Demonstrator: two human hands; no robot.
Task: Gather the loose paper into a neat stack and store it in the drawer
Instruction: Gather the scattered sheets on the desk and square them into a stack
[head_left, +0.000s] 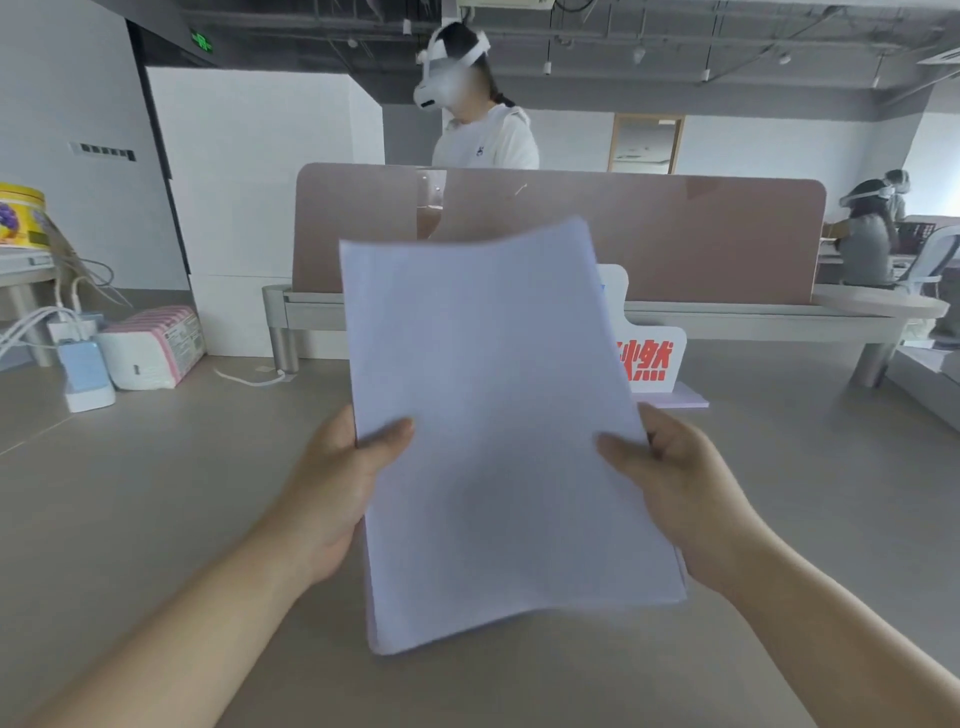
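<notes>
A stack of white paper (498, 415) is held up above the grey desk (156, 493), in the middle of the view, its top edge bending slightly back. My left hand (337, 483) grips the stack's left edge, thumb on the front sheet. On the right edge, my right hand (675, 483) holds it the same way. The sheets look roughly aligned, with a few edges showing at the bottom right corner. No drawer is in view.
A white sign with red characters (649, 358) on a lilac base stands behind the paper. At the left sit a tissue pack (156, 348), a blue-white charger (85, 369) and cables. A pink divider panel (675, 234) closes the desk's far side; a person stands behind it.
</notes>
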